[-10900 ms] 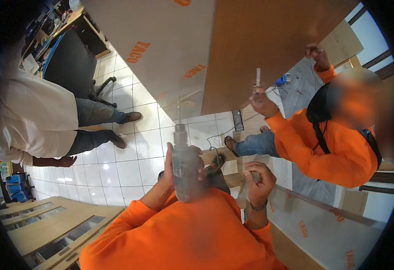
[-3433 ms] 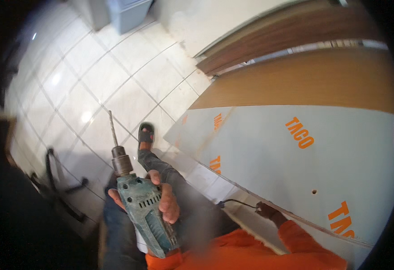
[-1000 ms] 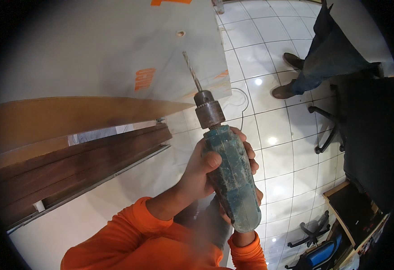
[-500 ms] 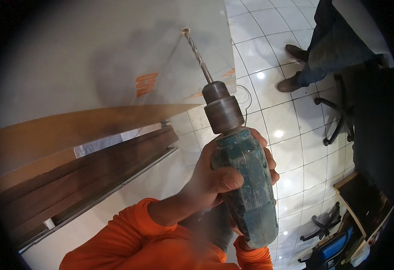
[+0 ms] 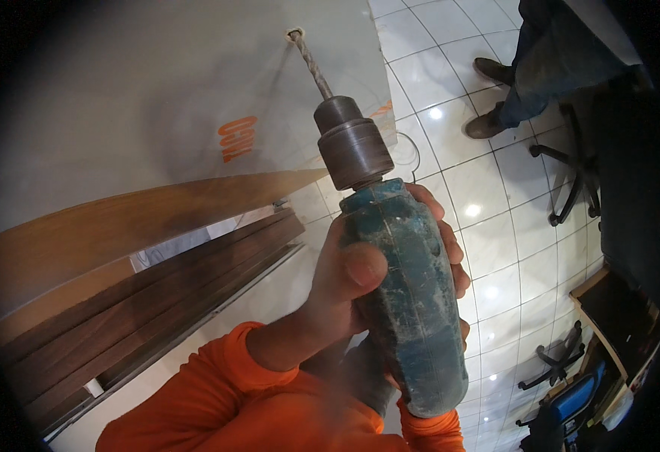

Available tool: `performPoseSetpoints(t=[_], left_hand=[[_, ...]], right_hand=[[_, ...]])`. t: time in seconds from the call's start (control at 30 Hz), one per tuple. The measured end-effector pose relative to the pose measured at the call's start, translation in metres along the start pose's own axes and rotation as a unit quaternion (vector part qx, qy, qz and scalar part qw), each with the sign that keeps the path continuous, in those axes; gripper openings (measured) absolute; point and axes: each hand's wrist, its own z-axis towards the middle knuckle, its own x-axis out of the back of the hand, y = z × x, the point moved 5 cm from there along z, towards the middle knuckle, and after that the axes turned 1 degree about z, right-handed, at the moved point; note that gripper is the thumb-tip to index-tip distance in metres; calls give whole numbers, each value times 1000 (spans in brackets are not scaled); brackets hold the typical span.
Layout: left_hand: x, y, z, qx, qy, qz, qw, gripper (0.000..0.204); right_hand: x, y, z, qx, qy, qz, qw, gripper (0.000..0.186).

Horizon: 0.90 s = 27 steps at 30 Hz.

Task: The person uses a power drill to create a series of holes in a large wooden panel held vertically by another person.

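A worn, dusty green power drill (image 5: pixel 413 301) points up and away from me, with a dark metal chuck (image 5: pixel 355 151). Its spiral drill bit (image 5: pixel 313 66) has its tip inside a rough-edged hole (image 5: pixel 294 35) in a grey wall (image 5: pixel 134 90). My left hand (image 5: pixel 345 271) is closed round the front of the drill body, thumb on the near side and fingertips curling round the far side. Behind the rear of the drill, my right hand (image 5: pixel 464 329) is mostly hidden; a bit of finger shows at the body's edge, and its orange sleeve ends there.
Orange markings (image 5: pixel 237 138) are on the wall, above a brown wooden ledge (image 5: pixel 156 200) and dark wooden slats (image 5: pixel 156 286). A person in jeans and brown shoes (image 5: pixel 488 124) stands on white floor tiles (image 5: pixel 488 218) at the upper right. Wheeled chairs (image 5: pixel 571 166) and a desk (image 5: pixel 609 324) line the right side.
The drill and both hands have shifted up and slightly left in view. Less of the bit shows between chuck and wall, and the chuck is nearer the hole.
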Motion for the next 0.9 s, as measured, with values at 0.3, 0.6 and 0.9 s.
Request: performPoseSetpoints(t=[0.3, 0.6, 0.9], left_hand=[[-6, 2, 2, -50, -101, -145, 983, 84], [3, 0, 2, -12, -96, -106, 990, 79], [-3, -2, -5, -44, -54, -132, 989, 78]], right_hand=[[9, -42, 39, 112, 56, 110, 986, 33], [12, -43, 37, 70, 38, 74, 994, 33], [1, -40, 34, 60, 25, 171, 983, 28]])
